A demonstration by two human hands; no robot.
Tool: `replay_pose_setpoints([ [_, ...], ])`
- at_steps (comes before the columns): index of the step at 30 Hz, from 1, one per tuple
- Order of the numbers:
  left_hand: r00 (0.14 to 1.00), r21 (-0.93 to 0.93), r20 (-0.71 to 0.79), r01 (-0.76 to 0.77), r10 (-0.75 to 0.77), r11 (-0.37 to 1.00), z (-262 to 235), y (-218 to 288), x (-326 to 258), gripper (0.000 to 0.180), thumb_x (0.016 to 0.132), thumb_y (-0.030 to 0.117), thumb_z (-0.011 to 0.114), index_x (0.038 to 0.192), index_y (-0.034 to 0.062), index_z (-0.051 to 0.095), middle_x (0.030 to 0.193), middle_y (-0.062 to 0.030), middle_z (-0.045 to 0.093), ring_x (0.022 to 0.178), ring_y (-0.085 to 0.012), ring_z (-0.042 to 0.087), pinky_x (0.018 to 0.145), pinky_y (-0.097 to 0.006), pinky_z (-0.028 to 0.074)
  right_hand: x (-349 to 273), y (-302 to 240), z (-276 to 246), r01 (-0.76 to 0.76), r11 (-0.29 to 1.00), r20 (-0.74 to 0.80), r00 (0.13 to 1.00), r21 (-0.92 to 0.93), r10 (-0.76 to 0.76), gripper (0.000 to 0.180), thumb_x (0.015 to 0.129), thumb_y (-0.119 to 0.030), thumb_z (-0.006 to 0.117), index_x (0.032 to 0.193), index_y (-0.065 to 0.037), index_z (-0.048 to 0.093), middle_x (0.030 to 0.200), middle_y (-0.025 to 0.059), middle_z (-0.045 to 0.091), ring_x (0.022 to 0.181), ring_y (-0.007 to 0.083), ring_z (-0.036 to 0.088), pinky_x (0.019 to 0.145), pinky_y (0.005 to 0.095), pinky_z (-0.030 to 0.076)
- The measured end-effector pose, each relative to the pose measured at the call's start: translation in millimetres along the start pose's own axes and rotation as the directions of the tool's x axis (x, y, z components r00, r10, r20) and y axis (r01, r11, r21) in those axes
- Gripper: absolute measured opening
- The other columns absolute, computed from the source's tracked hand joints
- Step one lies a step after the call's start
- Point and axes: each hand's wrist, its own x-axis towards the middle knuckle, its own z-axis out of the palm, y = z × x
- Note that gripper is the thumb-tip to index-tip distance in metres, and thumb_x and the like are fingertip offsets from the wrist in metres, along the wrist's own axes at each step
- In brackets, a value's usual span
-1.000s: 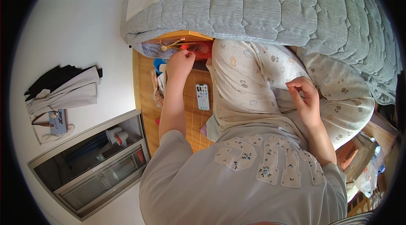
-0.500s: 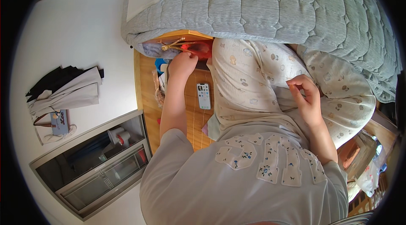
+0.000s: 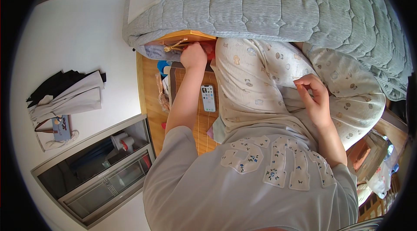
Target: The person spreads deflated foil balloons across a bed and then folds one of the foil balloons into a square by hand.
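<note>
My left hand (image 3: 194, 55) reaches to the opening below the quilted bedspread's edge. Its fingers are curled beside a red, sheer-looking thing (image 3: 210, 49) and a knotted golden cord (image 3: 170, 49); what they grip is hidden by the hand. Over my lap, on the patterned pale trousers (image 3: 256, 70), my right hand (image 3: 317, 100) hovers with thumb and fingers bent into a pinch. Nothing large shows in it, and anything small is too fine to make out.
A phone (image 3: 208, 98) with a lit screen lies on the wooden floor. The grey quilted bedspread (image 3: 260, 5) hangs ahead. To the left stand a white surface with folded clothes (image 3: 82, 94) and a glass-fronted cabinet (image 3: 104, 170). Plastic bags (image 3: 382, 179) sit at lower right.
My left hand has moved slightly right, now covering part of the red thing. The right hand keeps its pinched pose above my lap.
</note>
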Motion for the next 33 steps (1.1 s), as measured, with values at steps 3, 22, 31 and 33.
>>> replay_pose_setpoints([
  [3, 0.997, 0.067, -0.048, -0.061, 0.064, 0.996, 19.3, -1.6, 5.7, 0.019, 0.091, 0.013, 0.06, 0.09, 0.0103, 0.078, 0.102, -0.0135, 0.076, 0.091, -0.0327, 0.076, 0.073, -0.043, 0.061, 0.1, -1.9, 0.6, 0.01, 1.0, 0.006, 1.0, -0.004, -0.01, 0.008, 0.098, 0.002, 0.059, 0.103, -0.001, 0.066, 0.103, 0.0056, 0.065, 0.093, 0.0128, 0.06, 0.083, 0.0257, 0.047],
  [22, 0.939, 0.097, -0.241, -0.229, 0.246, 0.969, 40.8, -16.0, 2.3, 0.029, 0.089, 0.02, 0.061, 0.116, 0.0092, 0.066, 0.098, -0.0088, 0.073, 0.086, -0.0308, 0.073, 0.081, -0.049, 0.052, 1.8, 1.1, -0.7, -0.017, 0.999, 0.023, 1.0, -0.027, 0.017, 0.009, 0.098, 0.001, 0.059, 0.104, 0.0, 0.066, 0.103, 0.0049, 0.065, 0.094, 0.0123, 0.06, 0.083, 0.0257, 0.047],
  [31, 0.964, 0.002, -0.181, -0.196, 0.193, 0.981, 38.8, -25.5, -0.8, 0.035, 0.089, 0.015, 0.059, 0.124, 0.0113, 0.061, 0.104, -0.0113, 0.073, 0.094, -0.0346, 0.072, 0.085, -0.05, 0.052, 0.6, 11.1, -1.2, -0.053, 0.998, 0.0, 0.999, -0.017, 0.053, 0.012, 0.099, 0.0, 0.059, 0.109, 0.001, 0.066, 0.106, 0.0053, 0.065, 0.094, 0.0116, 0.06, 0.085, 0.0257, 0.048],
  [33, 0.969, 0.023, -0.147, -0.2, 0.201, 0.98, 37.8, -27.2, -0.4, 0.031, 0.088, 0.015, 0.06, 0.119, 0.0162, 0.066, 0.095, -0.0118, 0.075, 0.089, -0.0344, 0.073, 0.08, -0.05, 0.054, 0.6, 10.2, -1.1, -0.049, 0.999, 0.006, 0.999, -0.02, 0.049, 0.012, 0.099, 0.0, 0.059, 0.109, 0.001, 0.066, 0.106, 0.0052, 0.065, 0.095, 0.0115, 0.06, 0.085, 0.0257, 0.048],
])
